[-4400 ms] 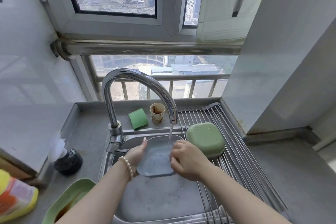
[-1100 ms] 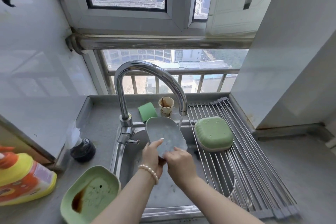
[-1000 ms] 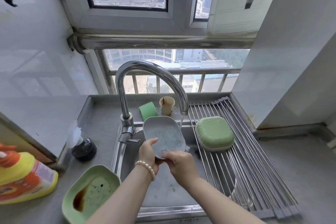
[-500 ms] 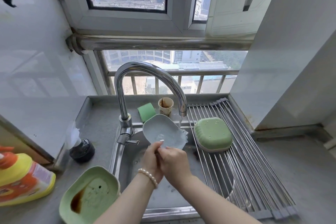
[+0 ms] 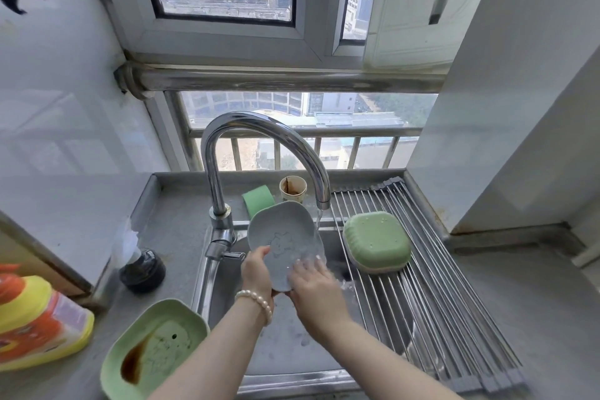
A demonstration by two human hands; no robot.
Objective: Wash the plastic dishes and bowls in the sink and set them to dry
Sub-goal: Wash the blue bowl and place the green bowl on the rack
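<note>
We've got the grey dish [image 5: 285, 237] pinched at its lower left edge by the left hand [image 5: 258, 273], thumb on the face and fingers curled behind, while the right hand [image 5: 313, 286] lies across the lower right of the face with its fingers spread flat, rubbing, not gripping. A few seconds back that dish lay nearly level under the tap; now we've tipped it up on edge, face toward us, and its upper right rim meets the stream from the faucet [image 5: 259, 153]. Water is splashing off near the right fingers, so this looks like the final rinse, with the drying rack [image 5: 454, 302] the likely next stop. Both forearms reach in from below and converge over the sink [image 5: 292, 344], the left wrist wearing a pearl bracelet [image 5: 256, 302]. One green bowl [image 5: 376, 242] already sits upturned on the rack, just right of the stream. The green dish [image 5: 152, 351] on the counter at left still holds a brown stain, so there's more washing ahead.
</note>
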